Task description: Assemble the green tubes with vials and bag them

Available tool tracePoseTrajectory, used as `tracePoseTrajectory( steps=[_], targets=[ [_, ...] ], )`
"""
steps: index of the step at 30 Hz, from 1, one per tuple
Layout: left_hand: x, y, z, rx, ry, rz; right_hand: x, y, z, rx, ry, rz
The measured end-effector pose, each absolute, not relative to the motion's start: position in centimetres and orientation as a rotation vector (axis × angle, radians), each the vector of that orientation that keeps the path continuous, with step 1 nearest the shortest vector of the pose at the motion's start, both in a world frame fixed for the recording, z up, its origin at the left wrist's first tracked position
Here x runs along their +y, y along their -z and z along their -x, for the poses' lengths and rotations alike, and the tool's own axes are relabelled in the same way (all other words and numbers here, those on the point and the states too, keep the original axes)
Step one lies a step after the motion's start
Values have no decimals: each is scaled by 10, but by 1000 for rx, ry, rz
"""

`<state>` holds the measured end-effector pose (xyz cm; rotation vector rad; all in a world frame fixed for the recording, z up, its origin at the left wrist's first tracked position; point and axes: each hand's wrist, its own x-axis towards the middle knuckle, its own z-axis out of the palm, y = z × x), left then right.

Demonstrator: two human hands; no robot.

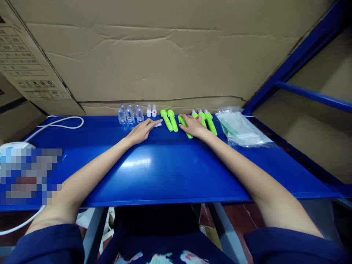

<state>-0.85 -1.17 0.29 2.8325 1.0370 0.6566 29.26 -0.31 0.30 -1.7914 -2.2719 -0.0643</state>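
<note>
My left hand (pixel 140 132) reaches over the blue table with its index finger stretched out, the tip at a small white piece (pixel 158 125). The rest of its fingers are partly hidden. My right hand (pixel 193 126) has its fingers curled over a bright green flashlight-shaped piece (pixel 189 135) lying on the table. Left of it lie two more green flashlight-shaped pieces (pixel 169 121) side by side. To its right, several green pieces with clear tips (pixel 210 124) lie in a row, one partly covered by the hand. Two white cone-topped parts (pixel 151 110) stand behind my left fingertip.
Several clear plastic caps (pixel 130 115) stand in a group at the back left. A clear plastic bag (pixel 242 128) lies at the right. A white cable (pixel 66 123) and white device (pixel 18 146) are at the left. Cardboard (pixel 170 55) walls the back; a blue frame (pixel 291 55) rises right.
</note>
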Motion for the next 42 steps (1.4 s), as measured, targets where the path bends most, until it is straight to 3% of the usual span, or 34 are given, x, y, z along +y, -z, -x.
tracePoseTrajectory(
  steps=[8,21,42],
  targets=[
    [-12,-4,11,1043,-666,-2805,-6,-3,-293,-2189,163,1616],
    [-14,-3,9,1105,-706,-2719,-28,3,-264,-2529,284,1112],
    [-17,-5,9,1098,-652,-2856,-34,7,-260,-2616,519,1021]
  ],
)
